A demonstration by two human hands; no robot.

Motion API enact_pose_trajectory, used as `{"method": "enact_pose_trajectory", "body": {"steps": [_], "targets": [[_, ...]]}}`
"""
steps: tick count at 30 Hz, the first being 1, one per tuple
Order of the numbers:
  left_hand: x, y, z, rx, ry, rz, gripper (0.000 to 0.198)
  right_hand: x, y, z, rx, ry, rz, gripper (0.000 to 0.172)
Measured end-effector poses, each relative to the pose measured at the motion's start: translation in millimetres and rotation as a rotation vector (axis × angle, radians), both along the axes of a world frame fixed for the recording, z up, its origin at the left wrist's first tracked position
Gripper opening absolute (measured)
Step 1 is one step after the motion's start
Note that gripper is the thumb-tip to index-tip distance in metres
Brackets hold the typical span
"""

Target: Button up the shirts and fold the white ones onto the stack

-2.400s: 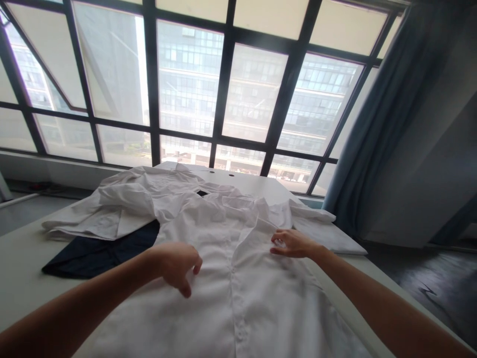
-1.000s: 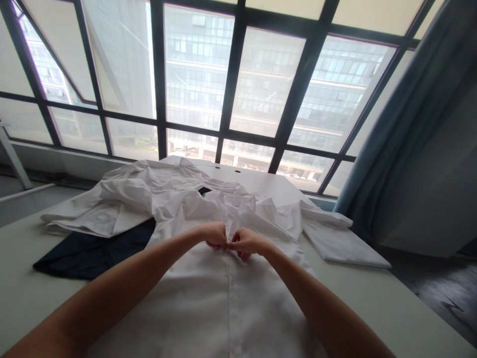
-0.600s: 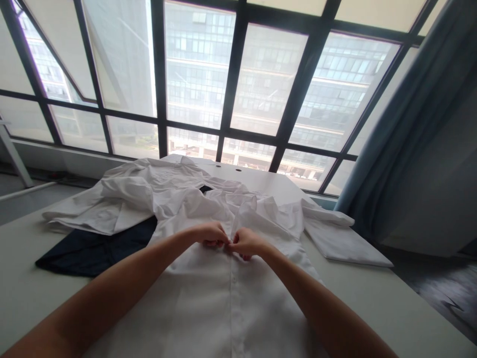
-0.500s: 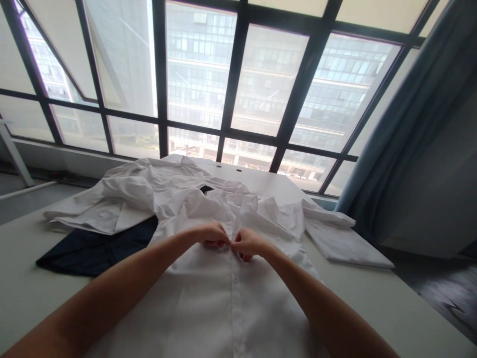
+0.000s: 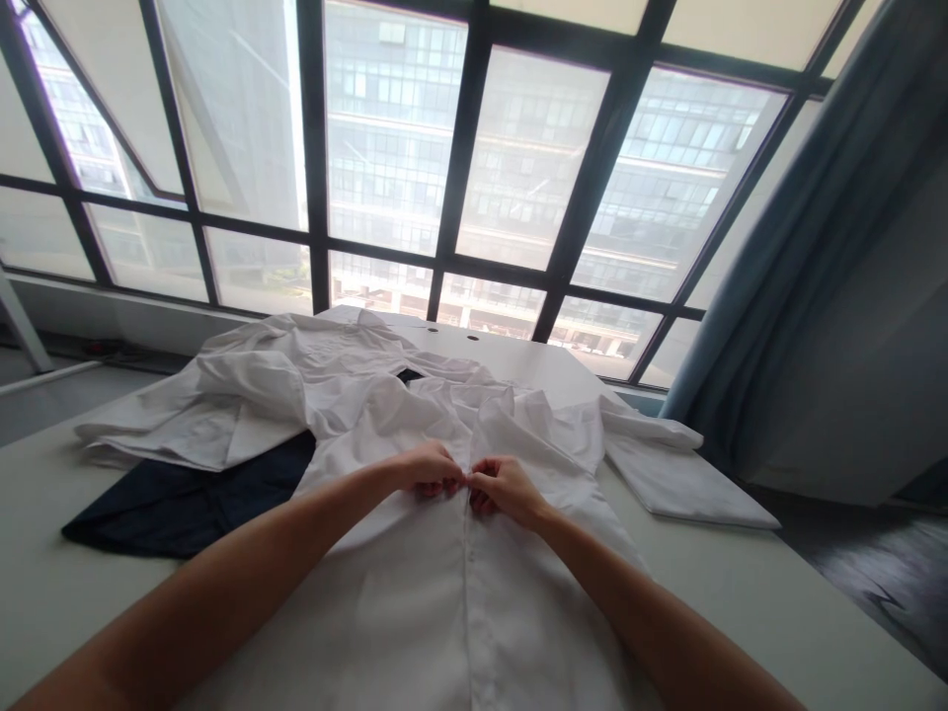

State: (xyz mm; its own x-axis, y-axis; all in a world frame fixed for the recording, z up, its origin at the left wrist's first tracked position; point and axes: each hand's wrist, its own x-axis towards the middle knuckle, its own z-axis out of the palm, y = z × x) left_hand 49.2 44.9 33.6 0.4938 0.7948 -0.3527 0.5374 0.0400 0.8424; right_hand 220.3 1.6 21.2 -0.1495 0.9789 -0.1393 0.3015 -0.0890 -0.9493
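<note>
A white button-up shirt (image 5: 400, 583) lies spread out on the table, its front facing up and its button placket running down the middle toward me. On the left side of the placket, my left hand (image 5: 434, 469) pinches the fabric. My right hand (image 5: 508, 489) pinches the placket from the other side, its fingertips meeting those of the left. Whatever button sits between the fingertips is too small and covered to make out. Below the hands, small buttons show faintly along the placket. The collar end points toward the window.
The white table (image 5: 755, 592) extends on both sides. Dark navy cloth (image 5: 199, 504) lies at the left, partly beneath another crumpled white garment (image 5: 244, 385). At the right, the white sleeve (image 5: 688, 484) lies flat. A blue-grey curtain (image 5: 748, 326) hangs beside the large windows (image 5: 400, 128).
Both hands stay at the same spot on the placket, pinching the cloth. The right hand's fingers have shifted and loosened slightly. The view has moved a little.
</note>
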Motion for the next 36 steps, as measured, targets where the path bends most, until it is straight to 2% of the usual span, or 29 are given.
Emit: {"method": "enact_pose_trajectory", "body": {"steps": [14, 22, 29, 31, 36], "targets": [[-1.2, 7.9, -9.8, 0.006, -0.042, -0.042, 0.025, 2.8, 0.2, 5.2, -0.133, 0.033, -0.017, 0.007], [-2.4, 7.7, -10.4, 0.010, -0.053, -0.060, 0.035, 1.9, -2.0, 5.9, -0.108, 0.059, -0.030, 0.008], [-4.5, 9.2, -9.6, -0.029, -0.088, -0.085, 0.040, 3.8, -0.7, 7.2, -0.151, 0.071, 0.018, 0.013], [-5.6, 9.8, -8.5, -0.050, -0.098, -0.092, 0.039, 3.2, -0.8, 6.9, -0.135, 0.028, 0.028, 0.011], [-5.7, 7.7, -2.1, -0.142, -0.116, -0.076, 0.037, 1.6, -1.2, 1.5, -0.018, -0.083, 0.050, 0.024]]}}
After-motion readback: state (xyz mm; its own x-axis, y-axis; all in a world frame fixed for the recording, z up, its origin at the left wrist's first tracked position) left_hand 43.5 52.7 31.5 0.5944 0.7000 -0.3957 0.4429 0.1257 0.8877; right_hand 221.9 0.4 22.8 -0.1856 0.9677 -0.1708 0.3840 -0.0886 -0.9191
